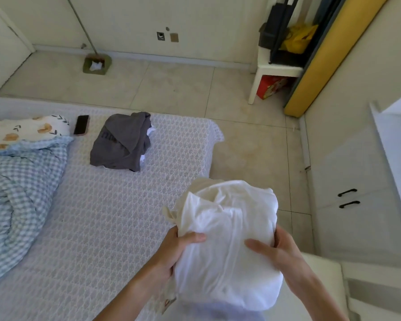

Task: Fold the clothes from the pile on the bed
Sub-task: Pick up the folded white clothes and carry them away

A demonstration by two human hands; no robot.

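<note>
Here both hands — left hand (180, 247), right hand (277, 247) — grip a bundled white garment (227, 239) at five o'clock over the bed (116, 216).

I count two hands of mine, my left hand (175, 247) and my right hand (277, 247), both gripping one white bundle (227, 242). On the one bed (116, 205) I count one grey pile (122, 142), one phone (81, 125), one pillow (26, 129) and one checked quilt (16, 181). On the floor I count one dustpan (96, 63), one white stool (273, 74) and one red box (272, 86) under it. The cabinet has two black handles (347, 198).
</note>
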